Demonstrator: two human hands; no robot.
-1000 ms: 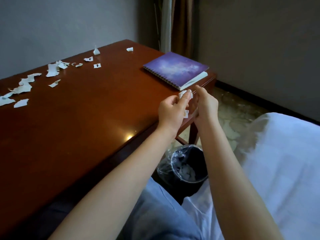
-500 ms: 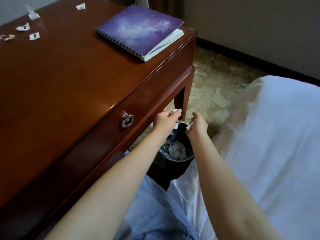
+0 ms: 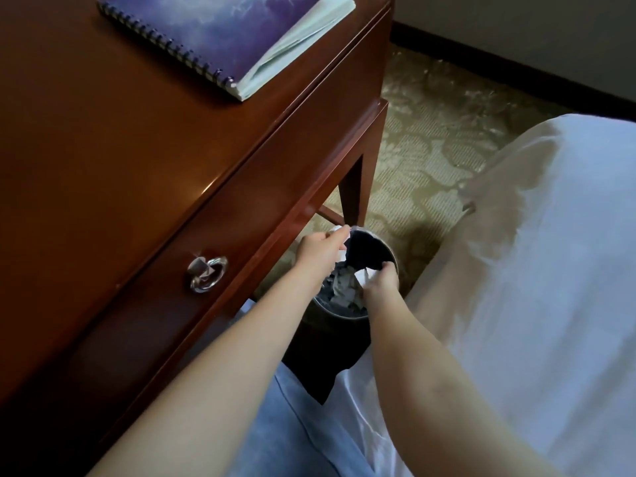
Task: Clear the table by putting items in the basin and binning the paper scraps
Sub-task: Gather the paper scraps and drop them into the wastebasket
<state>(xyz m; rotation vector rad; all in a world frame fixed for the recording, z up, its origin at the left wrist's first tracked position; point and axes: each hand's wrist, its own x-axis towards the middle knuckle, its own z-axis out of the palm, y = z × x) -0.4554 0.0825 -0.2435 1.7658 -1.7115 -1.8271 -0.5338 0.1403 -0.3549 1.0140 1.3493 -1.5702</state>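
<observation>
Where the paper is held: above the open mouth of the small round black waste bin (image 3: 344, 315) with a shiny rim, one piece per grip.
Left hand (image 3: 320, 251): fingers curled, tips pinching a white torn paper scrap (image 3: 339, 231). The scrap sticks out past the fingertips, pointing away from the person. It is too small to tell its long axis.
Right hand (image 3: 380, 287): fingers curled downward, pinching a second white paper scrap (image 3: 364, 275), which juts from the grip toward the left hand, over the bin's middle.
Bin contents: a heap of crumpled white-grey paper pieces (image 3: 344, 292), directly below and between the two grips.
Red-brown wooden table (image 3: 103, 149): left of the left grip. Its lower front rail passes just beside the left knuckles, and its tapered leg (image 3: 351, 191) stands just beyond the left fingertips.
Silver ring drawer pull (image 3: 207, 274): on the drawer front, left of the left forearm.
Purple spiral-bound notebook (image 3: 220, 25): flat on the tabletop, well beyond both grips, with the spiral on its left side and the page edges facing right.
White bed sheet (image 3: 550, 270): right of the right grip, close against the bin.
Pale patterned carpet (image 3: 413, 149): beyond both grips.
Light blue trousers (image 3: 303, 442): nearer than the grips, between the forearms.
</observation>
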